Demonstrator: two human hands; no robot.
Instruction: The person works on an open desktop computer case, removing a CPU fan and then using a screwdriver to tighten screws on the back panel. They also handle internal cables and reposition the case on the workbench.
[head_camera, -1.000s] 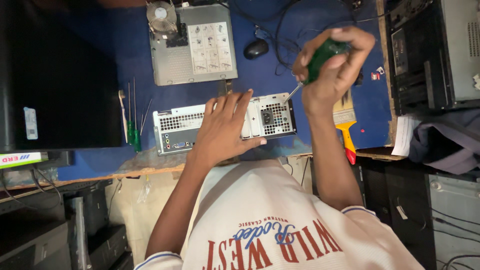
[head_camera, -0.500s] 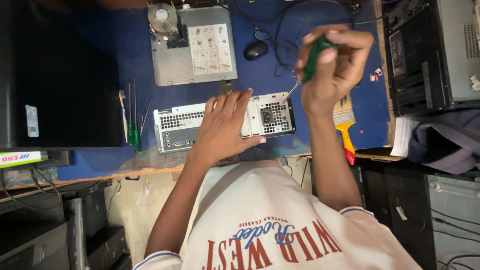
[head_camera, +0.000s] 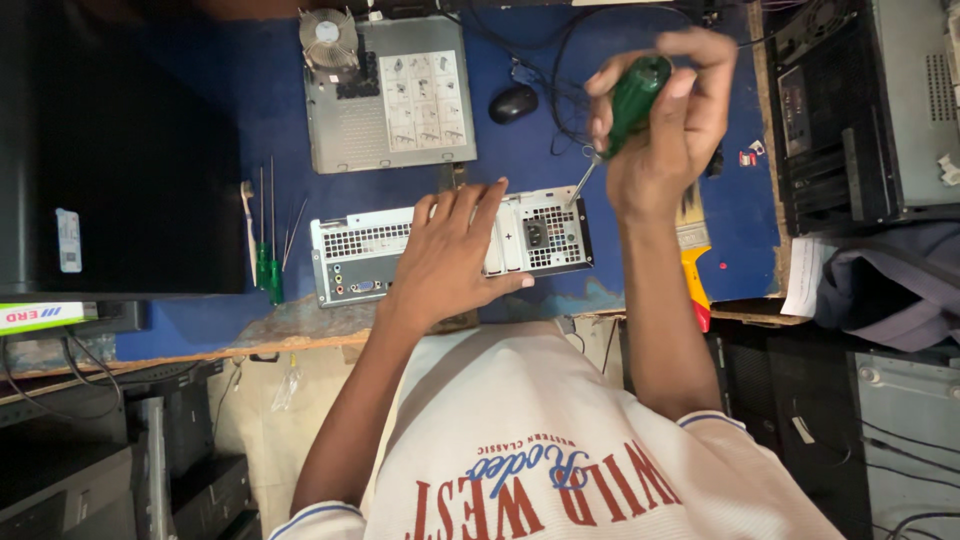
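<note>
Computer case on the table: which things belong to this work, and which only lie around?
In use: computer case, left hand on it; green screwdriver in right hand.
Lying about: second case, mouse, spare screwdrivers, paintbrush.

This is a computer repair workshop. A blue-topped workbench (head_camera: 220, 150) carries a small desktop computer case (head_camera: 360, 255) with its back panel of ports and vents showing. Beyond that case lies an opened unit with a cooling fan (head_camera: 385, 95), and a mouse (head_camera: 514, 102) amid tangled cables. Left of the case lie screwdrivers (head_camera: 268, 255); right of it, a paintbrush (head_camera: 693, 250). More computer towers (head_camera: 860, 110) stand around.
</note>
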